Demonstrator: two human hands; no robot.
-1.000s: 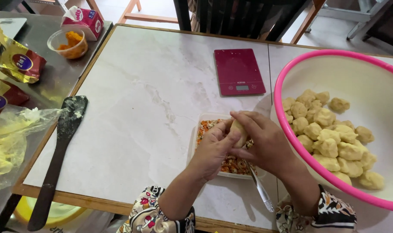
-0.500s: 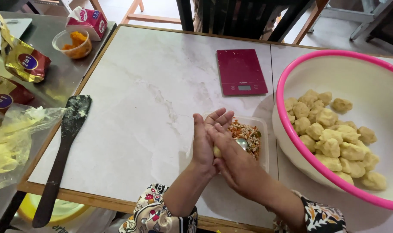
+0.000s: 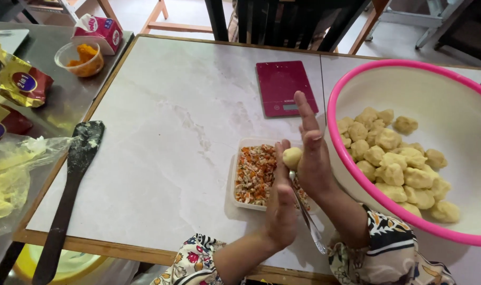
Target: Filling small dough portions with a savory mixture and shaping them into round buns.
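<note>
Since half a sec ago both hands have been turned upright, palms facing each other, w/ the right hand [image 3: 313,158] shifted farther up than the left hand [image 3: 280,208]. A small pale dough ball [image 3: 292,157] is pressed between the two flat palms; fingers are stretched out straight on both hands, not curled, so the ball is held by palm pressure only. The ball sits above the right part of the shallow white tray [image 3: 236,179], which is filled w/ chopped orange-and-white filling [image 3: 255,174] and rests on the pale marble counter [image 3: 171,121]. A metal spoon [image 3: 308,221] is seen below the hands, its handle pointing near-right over the tray edge. Just right of the hands a big pink-rimmed bowl [image 3: 356,174] is placed, holding a heap of rough dough lumps [image 3: 399,158]. A dark red kitchen scale [image 3: 285,87] lies farther off on the counter, behind the tray. At near left a dark spatula [image 3: 71,184] smeared w/ dough lies across the counter edge. On the far-left grey surface a plastic cup w/ orange paste [image 3: 82,57], a small carton [image 3: 99,30] and gold foil packets [image 3: 19,79] are seen.
</note>
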